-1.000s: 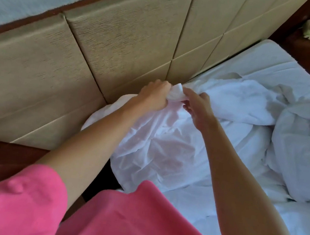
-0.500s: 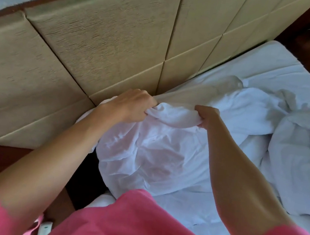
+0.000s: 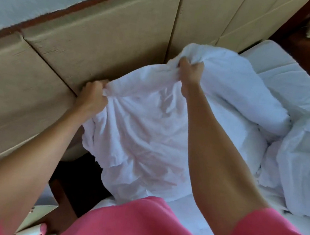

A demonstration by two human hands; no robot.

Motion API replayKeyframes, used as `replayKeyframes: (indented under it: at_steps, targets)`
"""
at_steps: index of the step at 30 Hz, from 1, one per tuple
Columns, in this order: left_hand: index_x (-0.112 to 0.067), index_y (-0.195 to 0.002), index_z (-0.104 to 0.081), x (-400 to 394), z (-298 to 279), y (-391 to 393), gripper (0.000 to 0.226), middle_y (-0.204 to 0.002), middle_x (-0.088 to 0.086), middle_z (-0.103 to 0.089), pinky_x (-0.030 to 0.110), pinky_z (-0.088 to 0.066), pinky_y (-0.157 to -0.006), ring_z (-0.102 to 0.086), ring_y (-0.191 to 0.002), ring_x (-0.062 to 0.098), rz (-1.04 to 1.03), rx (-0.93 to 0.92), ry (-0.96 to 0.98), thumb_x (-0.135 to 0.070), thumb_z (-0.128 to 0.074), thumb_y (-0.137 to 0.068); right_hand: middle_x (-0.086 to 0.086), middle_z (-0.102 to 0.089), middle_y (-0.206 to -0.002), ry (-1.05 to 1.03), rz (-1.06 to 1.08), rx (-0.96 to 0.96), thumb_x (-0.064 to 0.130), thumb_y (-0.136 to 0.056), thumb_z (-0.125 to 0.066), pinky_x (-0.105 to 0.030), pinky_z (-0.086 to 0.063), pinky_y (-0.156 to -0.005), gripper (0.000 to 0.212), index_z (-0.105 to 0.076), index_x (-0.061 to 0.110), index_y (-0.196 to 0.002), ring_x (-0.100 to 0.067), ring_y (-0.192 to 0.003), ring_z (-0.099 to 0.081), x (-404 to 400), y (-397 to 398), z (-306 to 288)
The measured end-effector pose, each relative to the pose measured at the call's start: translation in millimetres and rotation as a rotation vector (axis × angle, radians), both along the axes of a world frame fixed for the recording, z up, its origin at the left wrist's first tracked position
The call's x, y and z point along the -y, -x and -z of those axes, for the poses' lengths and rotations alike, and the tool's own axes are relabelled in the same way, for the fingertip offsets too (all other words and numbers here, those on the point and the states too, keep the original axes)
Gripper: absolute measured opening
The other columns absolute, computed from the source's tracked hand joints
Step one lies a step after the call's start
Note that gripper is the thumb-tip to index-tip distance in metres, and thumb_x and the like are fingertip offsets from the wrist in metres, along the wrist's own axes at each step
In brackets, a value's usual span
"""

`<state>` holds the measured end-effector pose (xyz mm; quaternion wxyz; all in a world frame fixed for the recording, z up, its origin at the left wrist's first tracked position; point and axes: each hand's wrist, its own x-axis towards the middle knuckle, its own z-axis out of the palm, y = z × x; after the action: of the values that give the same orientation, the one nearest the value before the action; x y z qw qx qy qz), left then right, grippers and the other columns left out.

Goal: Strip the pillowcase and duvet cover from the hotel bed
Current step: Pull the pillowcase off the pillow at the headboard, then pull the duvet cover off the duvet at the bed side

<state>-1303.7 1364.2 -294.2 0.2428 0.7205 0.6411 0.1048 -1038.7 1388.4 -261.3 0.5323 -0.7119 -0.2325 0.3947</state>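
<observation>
From the head camera, the left hand (image 3: 92, 98) grips one edge of the white pillowcase (image 3: 140, 135) by the headboard (image 3: 92, 47). The right hand (image 3: 191, 71) grips the other edge, higher up. The cloth hangs loose between them, so the pillowcase looks about off. The duvet (image 3: 303, 170) lies bunched on the bed, its cover likely still to do.

The white pillowcase (image 3: 144, 135) is held raised at the head of the bed, wrinkled, its gathered upper edge bunched at two points. The white pillow (image 3: 240, 100) is seen behind it. The crumpled white duvet cover (image 3: 304, 165) is heaped on the bed, to the right.
</observation>
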Motion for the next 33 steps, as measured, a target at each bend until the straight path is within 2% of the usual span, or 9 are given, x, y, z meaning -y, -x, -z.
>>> replayKeyframes:
  at_steps: [4, 7, 9, 12, 14, 17, 20, 25, 33]
  targets:
    - [-0.013, -0.105, -0.06, 9, 7, 11, 0.026, -0.088, 0.012, -0.064, 0.042, -0.052, -0.069, -0.062, -0.088, 0.042, 0.066, -0.128, 0.066, -0.002, -0.047, -0.085, -0.002, -0.047, -0.089, 0.116, -0.021, -0.075, 0.011, -0.087, -0.057, -0.035, -0.052, -0.074, 0.026, -0.042, 0.009, -0.108, -0.018, -0.088, -0.052, 6, -1, 19]
    - [-0.013, -0.111, -0.056, 14, 6, 11, 0.023, -0.097, 0.021, -0.067, 0.047, -0.053, -0.072, -0.062, -0.091, 0.046, 0.105, -0.25, -0.066, -0.006, -0.053, -0.088, 0.0, -0.046, -0.087, 0.1, 0.046, 0.001, 0.012, -0.091, -0.053, -0.026, -0.046, -0.067, 0.019, -0.042, 0.008, -0.106, -0.014, -0.083, -0.049, 9, 3, 26]
    - [-0.012, -0.112, -0.052, 14, 7, 11, 0.025, -0.097, 0.023, -0.067, 0.049, -0.053, -0.07, -0.064, -0.09, 0.048, 0.105, -0.221, -0.15, -0.006, -0.058, -0.088, -0.003, -0.049, -0.097, 0.055, 0.089, 0.067, 0.015, -0.092, -0.053, -0.027, -0.045, -0.071, 0.03, -0.047, 0.001, -0.118, -0.015, -0.09, -0.051, 10, 2, 28]
    - [-0.014, -0.133, -0.041, 13, 11, 9, 0.05, -0.116, 0.019, -0.062, 0.052, -0.053, -0.08, -0.061, -0.102, 0.045, 0.176, -0.111, -0.108, 0.0, -0.054, -0.087, 0.0, -0.046, -0.13, 0.102, -0.092, 0.104, 0.036, -0.098, -0.053, -0.026, -0.042, -0.093, 0.062, -0.029, 0.007, -0.148, -0.01, -0.112, -0.046, 15, 0, 24]
    - [-0.01, -0.147, -0.03, 20, 17, 6, 0.068, -0.128, 0.018, -0.053, 0.05, -0.05, -0.087, -0.055, -0.111, 0.039, 0.256, -0.151, -0.152, -0.001, -0.058, -0.085, -0.001, -0.044, -0.14, 0.194, -0.231, 0.071, 0.046, -0.1, -0.047, -0.035, -0.044, -0.101, 0.062, -0.031, 0.012, -0.149, -0.016, -0.126, -0.046, 21, -3, 22]
    - [-0.009, -0.149, -0.026, 33, 26, -4, 0.073, -0.138, 0.016, -0.044, 0.049, -0.045, -0.093, -0.049, -0.117, 0.037, 0.276, -0.144, -0.231, -0.007, -0.06, -0.085, -0.013, -0.055, -0.122, 0.307, -0.289, 0.044, 0.034, -0.101, -0.046, -0.038, -0.054, -0.087, 0.033, -0.056, 0.013, -0.124, -0.022, -0.11, -0.057, 45, -6, 20]
    - [-0.007, -0.141, -0.037, 41, 37, -18, 0.057, -0.138, 0.016, -0.045, 0.047, -0.043, -0.093, -0.049, -0.116, 0.035, 0.313, -0.153, -0.204, -0.005, -0.056, -0.087, -0.006, -0.056, -0.103, 0.37, -0.299, 0.04, 0.019, -0.098, -0.053, -0.035, -0.054, -0.079, 0.011, -0.059, 0.015, -0.106, -0.017, -0.091, -0.058, 87, -12, 35]
    - [-0.005, -0.116, -0.058, 73, 44, -66, 0.028, -0.121, 0.015, -0.055, 0.044, -0.04, -0.09, -0.052, -0.111, 0.034, 0.497, -0.099, -0.097, -0.004, -0.051, -0.088, -0.006, -0.065, -0.097, 0.494, -0.3, 0.047, 0.022, -0.098, -0.054, -0.033, -0.056, -0.078, 0.018, -0.063, 0.01, -0.107, -0.018, -0.082, -0.066, 192, -43, 55]
    - [-0.011, -0.092, -0.058, 174, 52, -161, 0.015, -0.1, 0.007, -0.059, 0.038, -0.047, -0.081, -0.056, -0.093, 0.032, 0.843, -0.212, 0.18, -0.025, -0.053, -0.093, -0.008, -0.068, -0.085, 0.686, -0.025, 0.139, 0.005, -0.095, -0.041, -0.025, -0.049, -0.062, 0.021, -0.061, 0.012, -0.096, -0.015, -0.066, -0.064, 373, -107, 70]
